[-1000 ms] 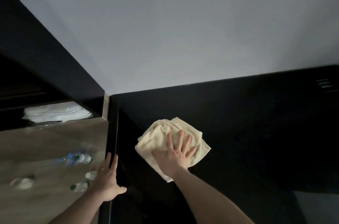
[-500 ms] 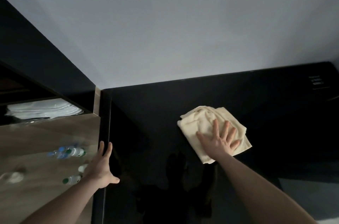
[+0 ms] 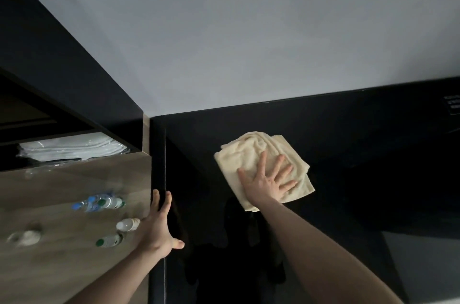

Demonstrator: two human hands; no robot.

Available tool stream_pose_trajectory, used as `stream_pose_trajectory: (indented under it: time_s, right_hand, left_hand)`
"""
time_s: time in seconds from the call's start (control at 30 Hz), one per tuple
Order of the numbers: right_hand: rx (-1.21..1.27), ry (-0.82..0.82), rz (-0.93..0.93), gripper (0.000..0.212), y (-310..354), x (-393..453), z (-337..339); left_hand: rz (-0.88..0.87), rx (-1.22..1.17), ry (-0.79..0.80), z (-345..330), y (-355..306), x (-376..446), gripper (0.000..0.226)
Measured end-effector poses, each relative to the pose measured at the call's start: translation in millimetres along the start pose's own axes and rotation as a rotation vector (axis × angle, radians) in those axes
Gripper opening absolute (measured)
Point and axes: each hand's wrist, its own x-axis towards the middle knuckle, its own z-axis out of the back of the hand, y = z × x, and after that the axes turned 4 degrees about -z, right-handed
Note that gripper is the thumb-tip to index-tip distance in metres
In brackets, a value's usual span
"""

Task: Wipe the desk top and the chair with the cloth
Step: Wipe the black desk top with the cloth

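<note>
Right hand (image 3: 267, 180) pressing a cream cloth (image 3: 263, 166) flat on the glossy black bench (image 3: 361, 154), left hand (image 3: 159, 226) bracing at the bench's left edge.

The right hand is lying with its fingers (image 3: 277, 166) spread wide over the near half of the folded, rumpled cloth, palm down, gripping nothing. The cloth is sitting on the bench top, toward the pale wall (image 3: 249, 30) and well apart from the left edge. The left hand is resting open, fingers together and pointing away, thumb out over the black surface, holding nothing. Beside it a wooden counter (image 3: 62, 266) is carrying several small plastic bottles (image 3: 99, 204) lying on their sides, blurred. Behind them, folded white linen (image 3: 72, 147) is sitting in a dark shelf opening.
</note>
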Motion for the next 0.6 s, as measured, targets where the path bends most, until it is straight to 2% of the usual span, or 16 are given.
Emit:
stream_pose_trajectory:
  time_s: [0.13,0.23,0.37,0.47,0.5,0.53,0.6]
  right_hand:
    - [-0.061,0.055,0.211,0.092,39.7,-40.5,-50.3]
    - [-0.176,0.114,0.344,0.086,44.9,-77.2,-80.3]
    - [-0.251,0.114,0.381,0.086,24.4,-110.2,-100.0]
    - [-0.215,0.138,0.398,0.092,7.6,-125.0,-96.3]
    - [-0.168,0.133,0.401,0.094,1.8,-129.7,-93.5]
    - [-0.108,0.111,0.391,0.094,-4.7,-135.5,-89.4]
    - [0.004,0.029,0.344,0.091,-22.8,-147.7,-81.7]
  left_hand:
    - [-0.03,-0.029,-0.012,-4.8,11.7,4.9,0.148]
    - [-0.089,-0.062,-0.023,-9.9,29.2,4.3,0.138]
    - [-0.23,-0.207,0.05,-8.8,59.2,4.8,0.128]
    - [-0.196,-0.305,0.148,5.3,67.9,-0.9,0.146]
    - [-0.178,-0.281,0.122,9.5,64.3,-6.8,0.148]
    - [-0.231,-0.215,0.056,11.6,58.8,-14.3,0.143]
    - [-0.524,-0.109,-0.073,12.3,47.3,-26.7,0.129]
